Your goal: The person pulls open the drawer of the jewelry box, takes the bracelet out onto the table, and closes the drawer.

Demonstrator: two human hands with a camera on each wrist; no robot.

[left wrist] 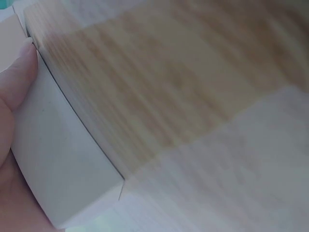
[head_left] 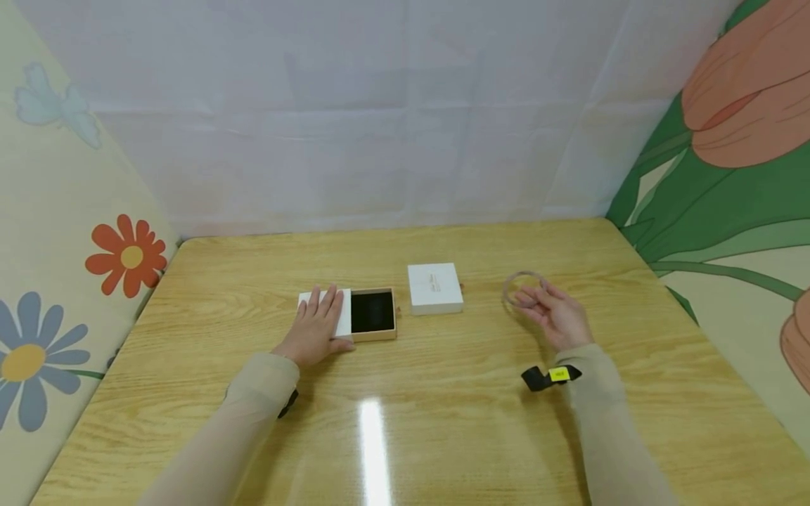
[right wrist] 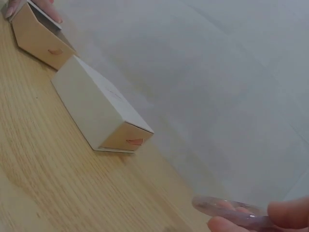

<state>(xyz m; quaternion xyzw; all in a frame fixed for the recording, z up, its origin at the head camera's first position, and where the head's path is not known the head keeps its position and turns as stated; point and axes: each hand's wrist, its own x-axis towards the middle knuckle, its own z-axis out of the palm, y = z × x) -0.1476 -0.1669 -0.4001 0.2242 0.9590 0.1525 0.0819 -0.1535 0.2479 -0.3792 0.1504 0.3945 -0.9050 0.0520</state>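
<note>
My left hand (head_left: 314,327) lies across the white sleeve (head_left: 344,313) of a box, its fingers straight over the top. The thumb (left wrist: 21,75) rests along the box's near side in the left wrist view. From the sleeve's right end, a tan drawer (head_left: 373,336) with a black lining is pulled partly out. Well to the right, my right hand (head_left: 563,320) pinches a pale purple, translucent bangle (head_left: 506,287) between thumb and fingers, holding it up over the table. The right wrist view shows the bangle (right wrist: 207,203) at the bottom right.
Between the hands sits a second white box (head_left: 435,287), closed, with lettering on its lid and a small pull tab (right wrist: 136,141) on its tan end. The wooden table (head_left: 443,407) meets a pale cloth backdrop (head_left: 380,140) behind and flower-printed panels at both sides.
</note>
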